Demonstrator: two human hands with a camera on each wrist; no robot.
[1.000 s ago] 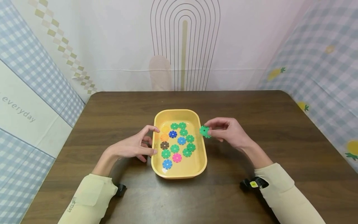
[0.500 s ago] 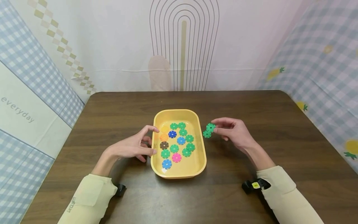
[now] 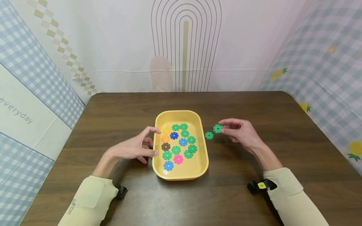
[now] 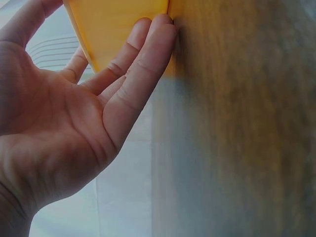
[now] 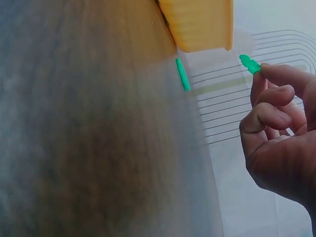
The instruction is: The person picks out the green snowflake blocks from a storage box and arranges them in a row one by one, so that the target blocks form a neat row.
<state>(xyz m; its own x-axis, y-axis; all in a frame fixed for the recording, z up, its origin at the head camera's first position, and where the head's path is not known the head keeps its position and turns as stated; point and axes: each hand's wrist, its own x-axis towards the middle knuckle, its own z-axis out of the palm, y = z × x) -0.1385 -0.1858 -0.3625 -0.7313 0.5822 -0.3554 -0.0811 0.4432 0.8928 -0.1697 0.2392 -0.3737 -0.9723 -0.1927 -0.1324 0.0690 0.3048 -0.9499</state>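
A yellow plastic tray (image 3: 201, 169) holds several notched plastic discs, mostly green, with blue, orange, brown and pink ones among them. My left hand (image 3: 133, 147) grips the tray's left side, thumb and index tips over the rim and the other fingers outside; the left wrist view shows those fingers against the tray wall (image 4: 116, 22). Right of the tray, my right hand (image 3: 240, 133) pinches a green notched disc (image 3: 217, 128) between thumb and fingertips. Another green disc (image 3: 209, 135) lies on the table close to the tray; in the right wrist view that disc (image 5: 182, 74) appears edge-on.
The dark wooden table (image 3: 127, 110) stretches around the tray on every side. Behind it hangs a pale patterned cloth (image 3: 121, 47), with checked cloth (image 3: 322, 62) on the right. Each wrist carries a black camera (image 3: 253, 187) near the sleeve.
My right hand has moved right, away from the tray, with a green disc between its fingertips. A second green disc now lies separately on the table. The left hand has stayed put.
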